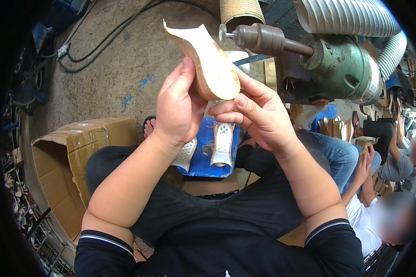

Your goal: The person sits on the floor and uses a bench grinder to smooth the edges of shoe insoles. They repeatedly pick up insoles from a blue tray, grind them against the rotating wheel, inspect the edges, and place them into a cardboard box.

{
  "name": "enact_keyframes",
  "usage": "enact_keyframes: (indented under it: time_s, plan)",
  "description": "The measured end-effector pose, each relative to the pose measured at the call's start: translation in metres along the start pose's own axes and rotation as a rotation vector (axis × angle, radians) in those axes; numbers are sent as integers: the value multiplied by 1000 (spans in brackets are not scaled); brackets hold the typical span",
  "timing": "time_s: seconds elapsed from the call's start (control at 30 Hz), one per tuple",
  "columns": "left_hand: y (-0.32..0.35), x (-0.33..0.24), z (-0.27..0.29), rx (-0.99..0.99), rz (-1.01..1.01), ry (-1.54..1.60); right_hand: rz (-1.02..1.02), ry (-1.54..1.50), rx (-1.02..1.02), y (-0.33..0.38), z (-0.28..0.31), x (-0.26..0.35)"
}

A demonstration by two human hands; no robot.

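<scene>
Left hand (pixel 178 108) and right hand (pixel 259 117) each grip a curved, smooth tan shoe sole (pixel 210 62).

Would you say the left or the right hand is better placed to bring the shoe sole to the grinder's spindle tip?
Probably the right hand: it pinches the shoe sole on the side nearest the spindle tip, while the left hand grips its far edge.
</scene>
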State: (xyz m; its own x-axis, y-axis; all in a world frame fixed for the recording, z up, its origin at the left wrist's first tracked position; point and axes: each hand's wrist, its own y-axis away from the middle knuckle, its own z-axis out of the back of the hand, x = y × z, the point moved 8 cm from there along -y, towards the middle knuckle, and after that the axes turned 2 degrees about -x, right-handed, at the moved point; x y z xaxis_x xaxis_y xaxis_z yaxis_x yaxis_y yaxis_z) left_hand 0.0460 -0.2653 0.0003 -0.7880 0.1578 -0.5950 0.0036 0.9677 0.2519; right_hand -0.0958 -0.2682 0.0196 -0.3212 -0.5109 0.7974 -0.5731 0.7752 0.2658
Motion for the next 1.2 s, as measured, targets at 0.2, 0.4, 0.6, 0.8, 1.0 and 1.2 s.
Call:
enact_keyframes:
  time_s: [0.2,0.4,0.6,0.8,1.0,1.2]
  plan:
    - [-3,-1,-1,-32,-26,-21,6,49,-45,-2,1,-1]
    - [-10,-9,-4,1,-50,-66,44,-20,-40,-11,-2,-1]
    - [-19,-11,-4,-9,-75,-88,42,-61,-53,-18,0,1]
    - [-23,-15,-3,-27,-56,-128,65,-28,-88,-23,-1,2]
    - [-25,-16,-4,-44,-56,-82,75,-1,-103,-27,-3,3]
    - [-33,-18,1,-38,-44,-66,81,34,-101,-33,-6,4]
